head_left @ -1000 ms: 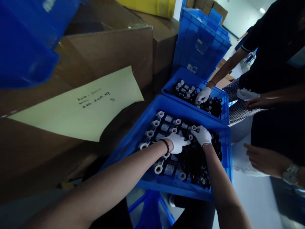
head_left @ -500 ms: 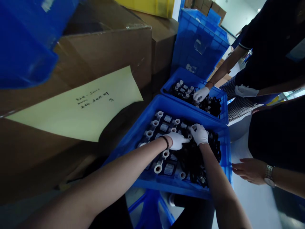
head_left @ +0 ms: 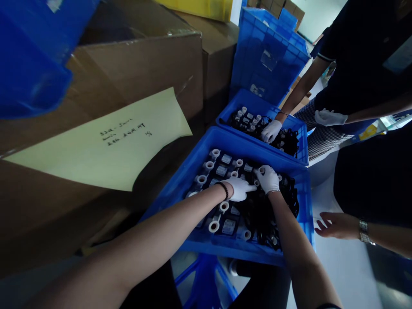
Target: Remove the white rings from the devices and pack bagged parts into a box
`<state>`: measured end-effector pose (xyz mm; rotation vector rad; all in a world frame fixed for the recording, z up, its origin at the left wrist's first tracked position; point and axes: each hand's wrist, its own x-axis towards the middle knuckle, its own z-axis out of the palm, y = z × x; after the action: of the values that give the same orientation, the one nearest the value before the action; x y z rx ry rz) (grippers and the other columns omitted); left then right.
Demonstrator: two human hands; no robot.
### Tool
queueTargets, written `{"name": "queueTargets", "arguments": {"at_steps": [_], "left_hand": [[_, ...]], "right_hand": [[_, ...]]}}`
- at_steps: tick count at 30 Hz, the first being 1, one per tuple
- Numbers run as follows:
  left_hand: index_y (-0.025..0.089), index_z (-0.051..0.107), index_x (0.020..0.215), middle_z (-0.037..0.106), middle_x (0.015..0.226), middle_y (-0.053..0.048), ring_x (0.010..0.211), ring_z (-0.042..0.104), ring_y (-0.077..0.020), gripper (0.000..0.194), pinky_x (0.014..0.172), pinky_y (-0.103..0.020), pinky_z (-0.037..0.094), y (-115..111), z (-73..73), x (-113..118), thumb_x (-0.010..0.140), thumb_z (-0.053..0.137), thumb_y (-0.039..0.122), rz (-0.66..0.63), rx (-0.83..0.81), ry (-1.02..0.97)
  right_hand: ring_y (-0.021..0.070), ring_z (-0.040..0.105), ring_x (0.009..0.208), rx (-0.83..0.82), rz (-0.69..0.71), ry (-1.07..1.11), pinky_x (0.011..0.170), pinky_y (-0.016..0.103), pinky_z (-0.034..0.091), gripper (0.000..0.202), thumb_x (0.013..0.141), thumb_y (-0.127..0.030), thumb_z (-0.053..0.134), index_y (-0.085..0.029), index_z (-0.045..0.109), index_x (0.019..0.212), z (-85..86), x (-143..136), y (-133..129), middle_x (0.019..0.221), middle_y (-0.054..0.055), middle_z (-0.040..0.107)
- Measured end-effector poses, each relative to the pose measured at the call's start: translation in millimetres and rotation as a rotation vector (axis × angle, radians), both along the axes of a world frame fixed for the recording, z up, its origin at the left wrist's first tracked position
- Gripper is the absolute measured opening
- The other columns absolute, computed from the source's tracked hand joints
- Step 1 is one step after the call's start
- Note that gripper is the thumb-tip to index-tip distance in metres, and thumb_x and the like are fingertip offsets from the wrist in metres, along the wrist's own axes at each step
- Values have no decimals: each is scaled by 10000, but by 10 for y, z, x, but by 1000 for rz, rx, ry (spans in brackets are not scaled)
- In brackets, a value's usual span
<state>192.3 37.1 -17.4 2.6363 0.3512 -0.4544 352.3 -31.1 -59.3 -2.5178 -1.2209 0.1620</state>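
My left hand (head_left: 238, 189), in a white glove, rests low over the near blue crate (head_left: 193, 246) with its index finger stretched to the right; its other fingers are partly hidden. The gloved right hand (head_left: 269, 180) is closed around a white ring fitting (head_left: 262, 170) among the parts. Rows of black box-shaped units with pale labels (head_left: 228, 226) fill the crate's left side, each near white ring fittings (head_left: 214, 226). Tangled black cables (head_left: 260, 214) lie under and between my hands.
A second blue crate (head_left: 231, 103) of similar units stands behind, a co-worker's gloved hand (head_left: 271, 131) in it. At right, another person's bare hand (head_left: 339, 225) wears a watch. A cardboard box (head_left: 154, 64) with a yellow paper sheet (head_left: 106, 150) stands left; a tall blue bin (head_left: 270, 56) stands behind.
My two hands stay nearly in place. The bare hand with the watch has turned and spread its fingers. The co-worker's gloved hand in the rear crate has shifted slightly.
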Motion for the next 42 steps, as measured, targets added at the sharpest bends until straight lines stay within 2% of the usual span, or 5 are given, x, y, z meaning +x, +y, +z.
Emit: {"name": "queueTargets", "arguments": {"at_steps": [6,16,20,34,42], "left_hand": [[319,574,1371,649,1256,-156,1074,610,-396,656,813,-467,484,-3,14,6,728,521,194,3,-12,2],[311,390,1495,581,1353,-149,1154,590,-363,660,837,-471,514,-26,118,14,840,409,229,-119,131,139],[308,374,1503,564,1372,-148,1169,583,-354,658,833,-450,517,-28,121,14,851,391,224,-122,121,150],[347,361,1503,555,1395,-119,1137,596,-339,659,838,-436,507,-43,153,15,856,414,238,-111,118,157],[368,351,1504,529,1427,-97,1180,576,-328,666,862,-430,504,-30,111,23,851,409,249,-117,132,162]], "right_hand": [[212,615,1094,94,53,55,951,308,456,377,898,-339,596,-184,601,1242,-62,21,-43,1159,82,676],[223,581,1121,284,176,12,1008,335,440,334,867,-231,605,-157,645,1190,-53,94,-50,1192,103,646],[213,607,1057,216,118,30,952,324,472,330,850,-261,636,-189,661,1171,-45,85,-69,1185,101,619],[189,570,1165,73,139,25,1018,272,421,403,898,-259,605,-197,608,1295,-27,69,-52,1275,74,616],[230,657,1017,-65,-5,-28,862,308,486,474,857,-539,638,-205,621,1193,52,20,-30,1091,73,700]]}}
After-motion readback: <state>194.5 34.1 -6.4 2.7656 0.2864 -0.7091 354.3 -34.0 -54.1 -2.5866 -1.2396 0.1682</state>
